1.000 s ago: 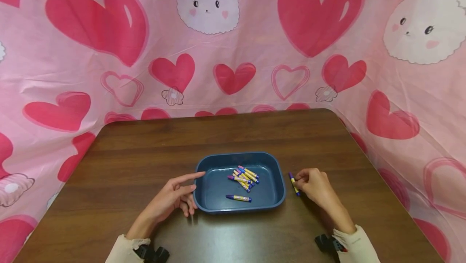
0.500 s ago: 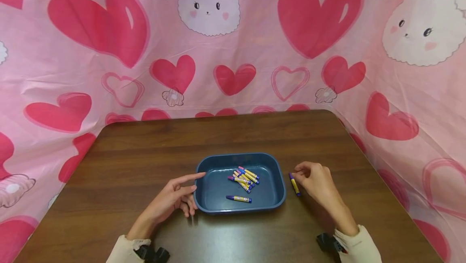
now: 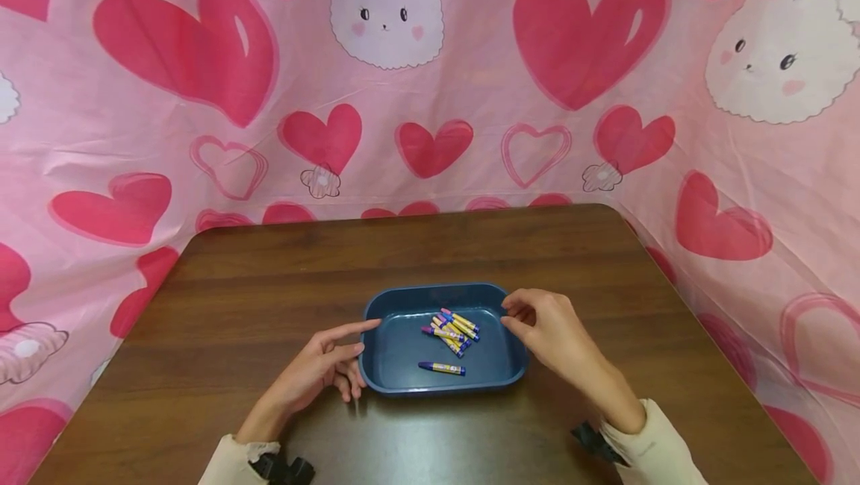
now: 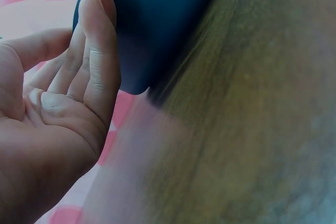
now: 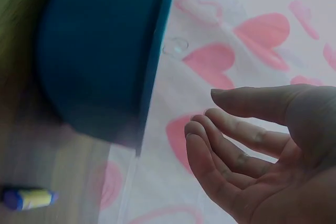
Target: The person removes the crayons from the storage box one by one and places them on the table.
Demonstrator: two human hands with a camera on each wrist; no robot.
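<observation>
A dark blue rectangular tray sits on the table. At its left end, my left hand touches the rim, the index finger lying straight across it; the left wrist view shows those fingers against the tray's outside wall. My right hand hovers at the right rim, fingers loosely bent and holding nothing. Inside the tray, several yellow-wrapped crayons lie in a pile, with a dark purple-tipped crayon apart near the front. Another crayon rests on the table outside the tray, hidden in the head view.
The brown wooden table extends around the tray. Behind it and along both sides hangs a pink cloth printed with hearts and rabbits. Each wrist bears a black strap with a camera.
My right hand has left the crayon on the table and moved left to the tray's right rim. The left hand and the crayons inside the tray have stayed put.
</observation>
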